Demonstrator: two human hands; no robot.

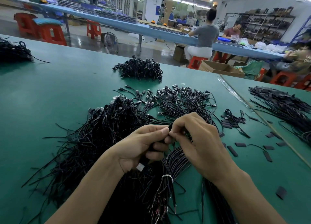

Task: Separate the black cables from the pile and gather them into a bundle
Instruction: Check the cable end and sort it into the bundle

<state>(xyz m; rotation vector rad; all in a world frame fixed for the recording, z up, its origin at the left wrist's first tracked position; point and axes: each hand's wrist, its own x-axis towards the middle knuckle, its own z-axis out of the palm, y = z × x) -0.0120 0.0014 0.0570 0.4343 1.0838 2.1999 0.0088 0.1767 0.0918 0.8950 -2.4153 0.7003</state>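
Nearest, tied bundle [167, 177] of black cables, lying under both wrists; left hand [143, 146] curled round a few cables [143, 159]; right hand [193, 139] pinching one cable end beside left thumb; loose pile [104, 131] spread leftward on green table [50, 97].

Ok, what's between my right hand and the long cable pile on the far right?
Head view: a small cable clump and scattered black sleeve pieces on the green mat, between right hand and long cable pile.
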